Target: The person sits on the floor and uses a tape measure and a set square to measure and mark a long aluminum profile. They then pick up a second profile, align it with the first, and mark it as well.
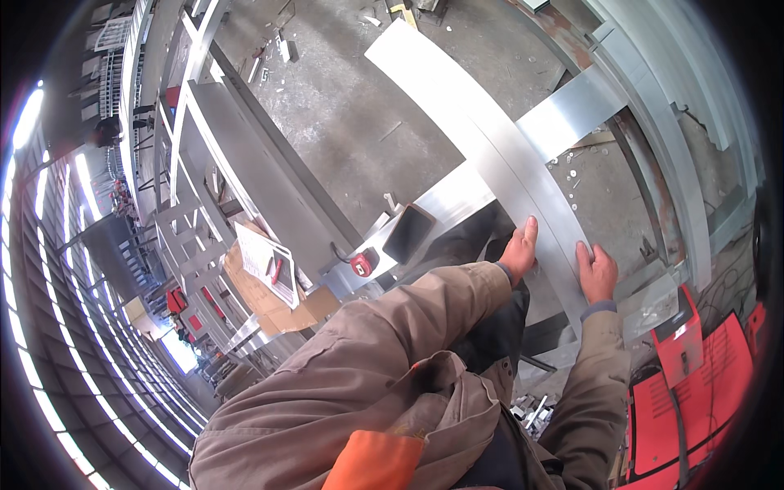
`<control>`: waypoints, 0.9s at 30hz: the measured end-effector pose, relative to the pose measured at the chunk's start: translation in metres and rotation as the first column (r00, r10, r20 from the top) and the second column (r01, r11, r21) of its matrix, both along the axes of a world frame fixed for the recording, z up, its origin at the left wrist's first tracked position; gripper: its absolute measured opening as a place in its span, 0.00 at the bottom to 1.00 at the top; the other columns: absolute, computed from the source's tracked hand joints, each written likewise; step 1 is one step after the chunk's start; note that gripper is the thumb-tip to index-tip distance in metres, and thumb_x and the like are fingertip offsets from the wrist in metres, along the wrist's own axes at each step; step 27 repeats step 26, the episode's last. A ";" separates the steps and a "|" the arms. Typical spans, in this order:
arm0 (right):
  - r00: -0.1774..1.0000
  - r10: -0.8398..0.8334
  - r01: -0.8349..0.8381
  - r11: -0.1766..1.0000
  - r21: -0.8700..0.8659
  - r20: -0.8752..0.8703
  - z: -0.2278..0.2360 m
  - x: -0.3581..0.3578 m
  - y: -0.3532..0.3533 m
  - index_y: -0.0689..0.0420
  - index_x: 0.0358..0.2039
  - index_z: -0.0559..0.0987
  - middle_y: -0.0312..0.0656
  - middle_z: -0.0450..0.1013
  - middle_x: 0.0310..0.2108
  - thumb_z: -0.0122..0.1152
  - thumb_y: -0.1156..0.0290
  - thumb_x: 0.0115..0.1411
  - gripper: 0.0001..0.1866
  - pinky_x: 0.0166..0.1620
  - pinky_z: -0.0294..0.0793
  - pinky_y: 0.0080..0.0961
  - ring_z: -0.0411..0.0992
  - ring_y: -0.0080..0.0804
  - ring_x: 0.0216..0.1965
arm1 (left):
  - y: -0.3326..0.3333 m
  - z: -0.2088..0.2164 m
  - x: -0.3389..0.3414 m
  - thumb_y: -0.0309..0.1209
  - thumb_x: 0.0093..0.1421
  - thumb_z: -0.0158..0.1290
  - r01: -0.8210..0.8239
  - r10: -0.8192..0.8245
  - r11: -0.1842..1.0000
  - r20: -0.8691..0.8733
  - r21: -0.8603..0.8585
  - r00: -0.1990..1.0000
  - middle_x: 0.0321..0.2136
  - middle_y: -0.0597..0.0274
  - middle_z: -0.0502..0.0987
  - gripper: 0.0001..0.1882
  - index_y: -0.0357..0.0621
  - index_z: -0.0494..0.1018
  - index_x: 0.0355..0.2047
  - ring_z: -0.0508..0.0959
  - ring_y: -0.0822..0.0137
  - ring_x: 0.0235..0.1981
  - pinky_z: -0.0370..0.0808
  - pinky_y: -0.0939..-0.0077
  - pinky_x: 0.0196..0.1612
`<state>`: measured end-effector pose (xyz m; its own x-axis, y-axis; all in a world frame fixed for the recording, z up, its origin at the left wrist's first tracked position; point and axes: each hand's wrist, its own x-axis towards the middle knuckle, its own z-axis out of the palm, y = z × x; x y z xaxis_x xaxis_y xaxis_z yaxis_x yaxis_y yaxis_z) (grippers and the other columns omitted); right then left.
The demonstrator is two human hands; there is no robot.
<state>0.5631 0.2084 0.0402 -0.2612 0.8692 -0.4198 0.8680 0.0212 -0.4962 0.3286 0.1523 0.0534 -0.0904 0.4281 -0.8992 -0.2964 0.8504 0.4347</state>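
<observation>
A long, silvery sheet-metal panel (508, 159) with a line along its length stretches away from me, lying across a flat metal beam (563, 114). My left hand (519, 251) grips its left edge at the near end, thumb up along the side. Opposite it, my right hand (598, 273) holds the right edge, with the thumb against the panel. The undersides of both grips are hidden. Left of my left hand, a dark tablet or phone-like slab (409, 233) and a red tape measure (364, 262) rest on the crossing metal surface.
To the left, a clipboard with paper (268, 265) and a red pen lie on cardboard (314, 309) beside metal frames. Red machine casings (694, 384) stand at lower right. Long metal profiles (665, 155) run along the right. Scraps litter the concrete floor (343, 106).
</observation>
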 end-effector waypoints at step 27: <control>1.000 -0.020 0.020 1.000 -0.002 -0.015 0.007 -0.006 0.002 0.63 0.32 0.81 0.59 0.80 0.28 0.67 0.46 0.74 0.29 0.37 0.74 0.55 0.78 0.63 0.31 | 0.000 -0.003 -0.008 0.74 0.78 0.33 0.055 -0.050 0.996 0.081 -0.067 0.995 0.67 0.41 0.73 0.54 0.37 0.58 0.81 0.81 0.52 0.58 0.86 0.53 0.56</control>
